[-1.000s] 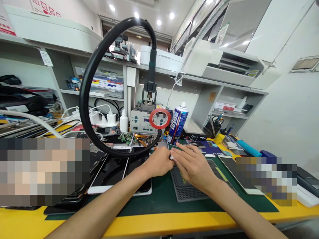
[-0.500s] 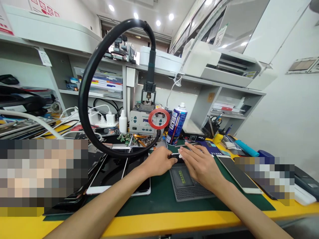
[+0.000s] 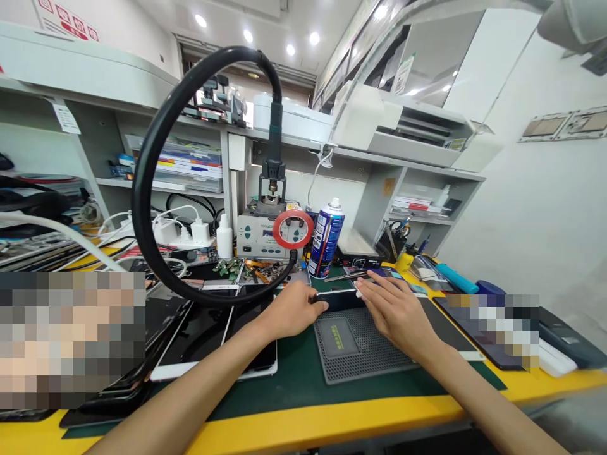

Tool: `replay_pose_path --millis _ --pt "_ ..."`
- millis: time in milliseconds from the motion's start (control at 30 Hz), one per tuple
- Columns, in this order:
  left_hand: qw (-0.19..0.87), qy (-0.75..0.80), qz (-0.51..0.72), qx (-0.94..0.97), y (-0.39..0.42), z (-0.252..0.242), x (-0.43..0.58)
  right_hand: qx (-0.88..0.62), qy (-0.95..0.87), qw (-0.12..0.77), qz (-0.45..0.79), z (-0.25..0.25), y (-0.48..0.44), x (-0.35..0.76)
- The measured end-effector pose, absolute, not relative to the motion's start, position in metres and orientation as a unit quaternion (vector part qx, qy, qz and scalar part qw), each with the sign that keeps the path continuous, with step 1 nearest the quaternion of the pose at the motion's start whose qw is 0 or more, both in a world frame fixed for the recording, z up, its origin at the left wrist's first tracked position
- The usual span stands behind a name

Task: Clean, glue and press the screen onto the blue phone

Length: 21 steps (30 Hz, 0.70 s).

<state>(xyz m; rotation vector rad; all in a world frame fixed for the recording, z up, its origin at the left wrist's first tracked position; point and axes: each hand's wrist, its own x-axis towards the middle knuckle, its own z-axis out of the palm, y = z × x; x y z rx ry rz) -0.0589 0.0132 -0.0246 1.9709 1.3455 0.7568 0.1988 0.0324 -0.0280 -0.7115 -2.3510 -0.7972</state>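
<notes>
My left hand (image 3: 291, 309) is closed round the left end of a dark phone (image 3: 337, 298) that lies at the far edge of a grey ridged mat (image 3: 360, 354). My right hand (image 3: 396, 311) rests on the phone's right part with its fingers stretched out flat. A small white bit (image 3: 359, 292) shows under its fingertips; I cannot make out what it is. Both forearms reach in from the near edge of the yellow bench (image 3: 303, 423).
A black hose (image 3: 142, 189) loops up from a grey soldering station (image 3: 258, 232) with a red tape ring (image 3: 293, 229). A blue spray can (image 3: 326, 239) stands behind the phone. Tablets (image 3: 199, 328) lie left, dark phones (image 3: 462, 319) right, shelves and printers behind.
My hands have parted from a pinch over the mat. The left now grips the phone's end, and the right has slid rightward, flat along it. The view has shifted a little right.
</notes>
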Motion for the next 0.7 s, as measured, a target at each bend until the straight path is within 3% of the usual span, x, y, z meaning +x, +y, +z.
replay_pose_path --millis 700 --pt "0.319 0.523 0.289 0.735 0.014 -0.028 -0.056 -0.347 -0.860 0.341 -0.157 -0.040 0.046 0.225"
